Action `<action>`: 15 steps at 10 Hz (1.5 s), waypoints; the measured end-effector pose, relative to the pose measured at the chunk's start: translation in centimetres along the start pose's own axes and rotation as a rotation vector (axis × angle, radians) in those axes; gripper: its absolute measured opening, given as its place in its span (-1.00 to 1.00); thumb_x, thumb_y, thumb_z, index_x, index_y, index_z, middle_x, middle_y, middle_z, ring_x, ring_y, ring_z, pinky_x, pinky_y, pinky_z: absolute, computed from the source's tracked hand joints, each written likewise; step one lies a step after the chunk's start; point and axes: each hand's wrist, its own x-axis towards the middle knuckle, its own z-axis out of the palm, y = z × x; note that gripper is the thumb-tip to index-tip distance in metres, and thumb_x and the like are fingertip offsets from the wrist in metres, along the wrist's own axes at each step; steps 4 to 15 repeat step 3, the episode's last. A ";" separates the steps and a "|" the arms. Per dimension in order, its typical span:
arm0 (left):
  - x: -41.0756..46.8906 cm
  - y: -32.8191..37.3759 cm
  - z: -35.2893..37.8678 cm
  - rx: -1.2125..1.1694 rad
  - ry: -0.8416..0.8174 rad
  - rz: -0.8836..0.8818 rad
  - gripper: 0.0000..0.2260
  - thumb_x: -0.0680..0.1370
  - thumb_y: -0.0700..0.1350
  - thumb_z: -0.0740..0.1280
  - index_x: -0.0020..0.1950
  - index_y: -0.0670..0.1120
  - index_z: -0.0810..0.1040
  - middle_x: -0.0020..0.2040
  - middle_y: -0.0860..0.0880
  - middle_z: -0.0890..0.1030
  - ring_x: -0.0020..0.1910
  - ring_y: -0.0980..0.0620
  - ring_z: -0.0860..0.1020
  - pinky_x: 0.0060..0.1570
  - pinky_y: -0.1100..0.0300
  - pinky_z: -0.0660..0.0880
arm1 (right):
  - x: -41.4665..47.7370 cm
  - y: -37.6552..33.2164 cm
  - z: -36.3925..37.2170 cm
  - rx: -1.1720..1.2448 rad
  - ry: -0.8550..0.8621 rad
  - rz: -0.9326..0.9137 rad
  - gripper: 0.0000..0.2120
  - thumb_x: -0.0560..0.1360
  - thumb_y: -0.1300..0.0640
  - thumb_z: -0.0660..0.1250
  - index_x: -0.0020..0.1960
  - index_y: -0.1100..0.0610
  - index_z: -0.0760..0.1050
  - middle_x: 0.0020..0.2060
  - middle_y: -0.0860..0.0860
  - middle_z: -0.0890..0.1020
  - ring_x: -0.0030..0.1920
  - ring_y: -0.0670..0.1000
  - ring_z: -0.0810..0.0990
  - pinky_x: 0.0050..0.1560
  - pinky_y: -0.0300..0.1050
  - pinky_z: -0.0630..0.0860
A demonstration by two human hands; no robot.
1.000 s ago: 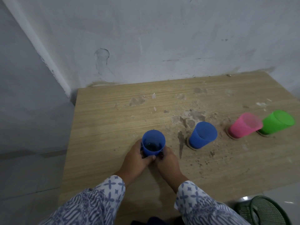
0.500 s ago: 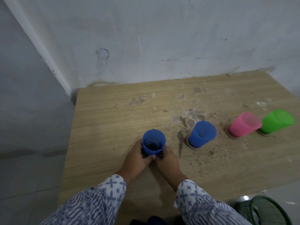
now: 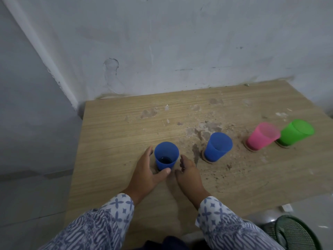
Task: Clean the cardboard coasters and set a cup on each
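Four plastic cups stand in a row on the wooden table (image 3: 115, 130). The nearest blue cup (image 3: 166, 156) is upright between my hands; whatever lies under it is hidden. My left hand (image 3: 147, 172) curves loosely around its left side, thumb by the base. My right hand (image 3: 189, 172) rests on the table just right of it, fingers relaxed and apart from the cup. The second blue cup (image 3: 218, 147), the pink cup (image 3: 263, 138) and the green cup (image 3: 295, 133) each stand on a round cardboard coaster (image 3: 207, 160).
Crumbs and dried dirt patches (image 3: 207, 129) cover the table's middle, around the second blue cup. A grey wall runs close behind the table. A green wire basket (image 3: 295, 231) stands on the floor at bottom right, past the table's front edge.
Both hands were pressed tight around the base of the near blue cup; now they have spread apart and loosened. The cup stands where it was.
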 end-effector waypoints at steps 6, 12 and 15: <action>1.2 5.8 -0.4 0.211 0.172 0.337 -0.39 0.50 0.24 0.12 0.44 -0.09 0.32 0.44 -0.05 0.34 0.49 -0.03 0.18 0.43 0.05 0.14 | -1.5 -3.8 -5.4 0.065 0.268 -0.216 -0.59 0.52 0.26 0.21 0.36 0.15 0.32 0.23 0.05 0.44 0.22 0.01 0.43 0.15 -0.25 0.33; 1.2 5.8 -0.4 0.211 0.172 0.337 -0.39 0.50 0.24 0.12 0.44 -0.09 0.32 0.44 -0.05 0.34 0.49 -0.03 0.18 0.43 0.05 0.14 | -1.5 -3.8 -5.4 0.065 0.268 -0.216 -0.59 0.52 0.26 0.21 0.36 0.15 0.32 0.23 0.05 0.44 0.22 0.01 0.43 0.15 -0.25 0.33; 1.2 5.8 -0.4 0.211 0.172 0.337 -0.39 0.50 0.24 0.12 0.44 -0.09 0.32 0.44 -0.05 0.34 0.49 -0.03 0.18 0.43 0.05 0.14 | -1.5 -3.8 -5.4 0.065 0.268 -0.216 -0.59 0.52 0.26 0.21 0.36 0.15 0.32 0.23 0.05 0.44 0.22 0.01 0.43 0.15 -0.25 0.33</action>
